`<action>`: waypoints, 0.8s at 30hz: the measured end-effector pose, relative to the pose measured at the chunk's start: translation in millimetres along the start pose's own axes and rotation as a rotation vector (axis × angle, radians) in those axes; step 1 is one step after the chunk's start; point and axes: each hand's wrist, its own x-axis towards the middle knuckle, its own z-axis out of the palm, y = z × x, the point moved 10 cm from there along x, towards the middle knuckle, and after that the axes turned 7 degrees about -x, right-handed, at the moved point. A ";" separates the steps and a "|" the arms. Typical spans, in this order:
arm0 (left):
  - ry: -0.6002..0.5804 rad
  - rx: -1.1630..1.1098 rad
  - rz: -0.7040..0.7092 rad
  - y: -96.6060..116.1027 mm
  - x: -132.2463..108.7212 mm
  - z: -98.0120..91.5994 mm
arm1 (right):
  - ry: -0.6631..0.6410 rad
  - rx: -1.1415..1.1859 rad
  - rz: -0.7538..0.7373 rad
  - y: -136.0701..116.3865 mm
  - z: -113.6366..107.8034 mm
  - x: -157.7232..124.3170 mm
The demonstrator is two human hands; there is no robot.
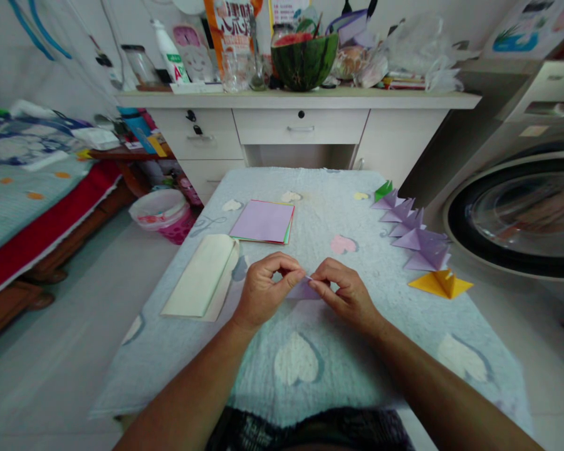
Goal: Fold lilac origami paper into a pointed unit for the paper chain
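Between my hands, over the middle of the cloth-covered table (357,338), is a small folded piece of purple paper (305,290). My left hand (270,285) pinches its left side between thumb and forefinger. On the other side, my right hand (343,287) grips the paper in the same kind of pinch. The fingers hide much of the folds. Beyond my left hand lies a stack of square coloured paper (263,221), purple on top with red and green edges showing. Left of that hand rests a folded cream sheet (200,275).
Folded paper figures stand along the table's right edge: a green one (383,190), several purple ones (425,247) and a yellow one (442,284). A white cabinet (305,125) with a cut watermelon (304,61) stands behind. A washing machine (512,125) is right, a pink bin (176,232) left.
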 end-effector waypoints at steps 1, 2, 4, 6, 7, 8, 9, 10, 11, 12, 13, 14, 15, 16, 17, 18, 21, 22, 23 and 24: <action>0.007 0.000 -0.012 -1.4 -0.4 -0.9 | 0.000 -0.002 0.000 -0.4 -0.1 -0.1; 0.014 0.000 -0.025 -2.9 -1.0 -1.8 | 0.002 -0.005 0.001 -0.5 -0.5 -0.1; 0.023 -0.007 -0.045 -5.4 -2.4 -3.1 | 0.007 -0.008 0.004 -0.9 -1.1 0.0; 0.019 -0.015 -0.058 -7.4 -3.5 -2.9 | 0.006 -0.010 0.006 -1.2 -0.7 0.5; 0.019 -0.015 -0.063 -8.2 -3.9 -2.9 | 0.003 -0.010 0.006 -1.3 -0.3 0.8; 0.020 -0.014 -0.066 -8.8 -4.1 -2.8 | 0.001 -0.009 0.005 -1.5 0.0 1.1; 0.023 -0.013 -0.068 -9.3 -4.2 -3.0 | 0.000 -0.008 0.003 -1.7 0.2 1.4; 0.026 -0.016 -0.072 -9.9 -4.1 -3.1 | 0.002 -0.008 0.004 -1.4 0.0 1.6; 0.029 -0.027 -0.080 -11.0 -4.0 -3.1 | 0.004 -0.007 0.007 -0.8 -0.3 1.7; 0.032 -0.053 -0.095 -12.8 -3.9 -3.0 | 0.006 -0.006 0.014 0.3 -0.6 1.6; 0.030 -0.098 -0.115 -15.0 -3.8 -2.3 | 0.010 -0.003 0.024 1.9 -1.1 1.3; 0.024 -0.155 -0.136 -17.3 -3.7 -0.9 | 0.014 0.002 0.037 3.9 -1.7 0.9; 0.012 -0.209 -0.157 -19.2 -3.5 1.0 | 0.020 0.008 0.052 6.0 -2.3 0.4; -0.010 -0.242 -0.177 -20.8 -3.4 3.8 | 0.025 0.017 0.067 8.1 -2.8 -0.1; -0.038 -0.246 -0.196 -22.3 -3.4 7.0 | 0.031 0.026 0.080 9.9 -3.3 -0.5; -0.065 -0.221 -0.214 -23.6 -3.5 9.8 | 0.036 0.034 0.091 11.2 -3.7 -0.8; -0.120 -0.078 -0.248 -26.8 -3.7 14.5 | 0.031 0.055 0.112 13.0 -2.7 -0.7; -0.122 -0.054 -0.245 -26.5 -3.4 14.6 | 0.024 0.062 0.118 13.4 -2.0 -0.5; -0.114 -0.048 -0.238 -25.5 -2.8 13.7 | 0.017 0.069 0.126 14.1 -1.6 -0.3; -0.100 -0.057 -0.232 -24.5 -2.1 12.1 | 0.012 0.077 0.137 15.3 -1.6 -0.2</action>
